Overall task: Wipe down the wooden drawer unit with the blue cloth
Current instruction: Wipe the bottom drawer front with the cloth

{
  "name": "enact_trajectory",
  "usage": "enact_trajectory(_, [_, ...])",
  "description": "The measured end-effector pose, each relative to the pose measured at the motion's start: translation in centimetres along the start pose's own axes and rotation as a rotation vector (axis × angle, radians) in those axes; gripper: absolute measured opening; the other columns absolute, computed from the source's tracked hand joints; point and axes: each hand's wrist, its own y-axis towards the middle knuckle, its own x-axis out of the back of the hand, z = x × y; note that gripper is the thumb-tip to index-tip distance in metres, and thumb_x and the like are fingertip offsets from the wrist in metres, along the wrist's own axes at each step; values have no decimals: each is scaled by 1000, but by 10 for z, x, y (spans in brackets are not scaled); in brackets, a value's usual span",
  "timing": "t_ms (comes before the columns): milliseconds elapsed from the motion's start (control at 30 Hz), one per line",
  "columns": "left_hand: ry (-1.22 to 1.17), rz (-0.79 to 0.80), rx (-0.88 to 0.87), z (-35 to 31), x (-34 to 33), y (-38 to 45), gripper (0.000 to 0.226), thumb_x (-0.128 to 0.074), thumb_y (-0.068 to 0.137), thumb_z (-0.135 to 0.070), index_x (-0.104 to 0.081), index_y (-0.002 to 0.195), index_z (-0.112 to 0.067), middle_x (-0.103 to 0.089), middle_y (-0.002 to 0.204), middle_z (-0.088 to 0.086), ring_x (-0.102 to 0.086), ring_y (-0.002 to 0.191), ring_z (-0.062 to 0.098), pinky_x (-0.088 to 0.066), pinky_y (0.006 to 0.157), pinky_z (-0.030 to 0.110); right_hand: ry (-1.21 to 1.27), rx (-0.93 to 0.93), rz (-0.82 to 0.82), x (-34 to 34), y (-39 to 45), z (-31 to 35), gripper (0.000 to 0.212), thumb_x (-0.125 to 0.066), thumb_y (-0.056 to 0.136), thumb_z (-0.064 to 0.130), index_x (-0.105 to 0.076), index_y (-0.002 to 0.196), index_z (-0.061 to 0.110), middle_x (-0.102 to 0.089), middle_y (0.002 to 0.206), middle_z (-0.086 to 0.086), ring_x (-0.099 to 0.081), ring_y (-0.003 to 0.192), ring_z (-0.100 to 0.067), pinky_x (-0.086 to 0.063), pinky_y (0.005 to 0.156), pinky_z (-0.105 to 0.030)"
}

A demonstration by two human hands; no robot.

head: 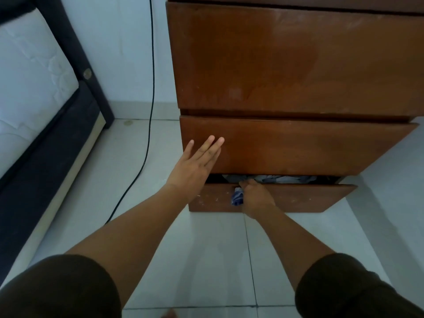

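Head view, looking down at the wooden drawer unit, which we take as our landmark. It stands on pale floor tile, three drawer fronts visible.

Right hand: fingers curled over the top edge of the bottom drawer, closed around the blue cloth. A bunched fold of cloth hangs below the fist against the drawer face. Bottom drawer stands slightly open; grey fabric shows in the gap beneath the middle drawer.

Left hand: open, fingers straight and together, holding nothing. It lies at the left end of the middle drawer front. Whether the palm actually presses the wood, we cannot tell.

Left of the unit: black cable running down the wall to the floor; beyond it a dark bed frame with a white mattress.

Step in hand, as we judge it: wiping the top edge and face of the bottom drawer, the left hand bracing. White specks remain on that face near its left end.

Next move likely calls for spreading the cloth flatter and sweeping it left across the specks, keeping the fingers clear of the gap.
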Motion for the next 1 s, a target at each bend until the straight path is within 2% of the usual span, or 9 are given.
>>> enact_trajectory(100, [-141, 85, 64, 4, -11, -8, 76, -42, 94, -8, 9, 150, -16, 21, 157, 4, 17, 145, 21, -1, 118, 43, 46, -26, -76, 18, -1, -3, 37, -55, 94, 10, -46, 129, 9, -51, 130, -16, -54, 116, -34, -49, 90, -40])
enact_trajectory(233, [-724, 199, 397, -14, -26, -15, 75, -50, 89, 0, -13, 150, -20, -25, 154, 5, -31, 138, 24, -30, 113, 33, 12, 17, -184, 43, -7, 6, 24, -52, 96, 8, -48, 120, 5, -58, 117, -17, -58, 104, -35, -46, 76, -38])
enact_trajectory(367, [-1055, 373, 570, -21, -60, -22, 68, -50, 94, -17, -13, 151, -21, -45, 141, 10, -51, 121, 30, -43, 103, 36, -43, 167, -272, 39, -8, 55, 31, -50, 94, 4, -46, 125, 8, -54, 122, -16, -54, 110, -35, -46, 84, -41])
enact_trajectory(467, [-1223, 304, 649, -26, -60, -20, 57, -43, 99, -29, -18, 149, -20, -49, 134, 9, -54, 110, 28, -42, 96, 31, -108, 293, -328, 30, -6, 77, 32, -47, 97, 11, -45, 129, 12, -52, 127, -12, -50, 116, -31, -44, 90, -38])
enact_trajectory(567, [-1198, 163, 634, -26, -57, -19, 51, -34, 99, -41, -30, 144, -18, -53, 131, 14, -53, 99, 24, -42, 95, 28, -125, 360, -339, 12, 5, 86, 34, -48, 97, 15, -45, 131, 14, -53, 129, -10, -49, 117, -27, -42, 95, -35])
enact_trajectory(667, [-1244, 244, 643, -21, -50, -25, 51, -27, 103, -29, -6, 150, -24, -47, 137, 15, -57, 94, 20, -45, 86, 19, -81, 346, -241, -1, 19, 87, 34, -50, 98, 16, -47, 132, 18, -55, 130, -7, -52, 117, -25, -42, 97, -34])
enact_trajectory(733, [-1272, 294, 665, -19, -45, -28, 58, -33, 102, -15, -2, 150, -23, -45, 140, 15, -56, 106, 25, -43, 90, 24, -101, 289, -136, -4, 27, 85, 33, -49, 99, 22, -48, 132, 24, -56, 129, -4, -55, 116, -25, -43, 97, -35])
enact_trajectory(833, [-1069, 357, 619, -26, -42, -30, 62, -38, 99, -13, -5, 151, -23, -40, 144, 14, -49, 123, 32, -41, 105, 36, -119, 260, -23, -13, 37, 79, 36, -53, 97, 27, -48, 133, 24, -57, 130, -5, -56, 116, -26, -44, 99, -37])
enact_trajectory(1000, [-760, 416, 527, -36, -52, -14, 65, -44, 97, -20, -9, 151, -21, -21, 156, 12, -36, 135, 35, -36, 109, 44, -40, 199, -109, -19, 38, 58, 22, -47, 97, 18, -63, 113, 18, -65, 113, -7, -62, 104, -24, -48, 88, -34])
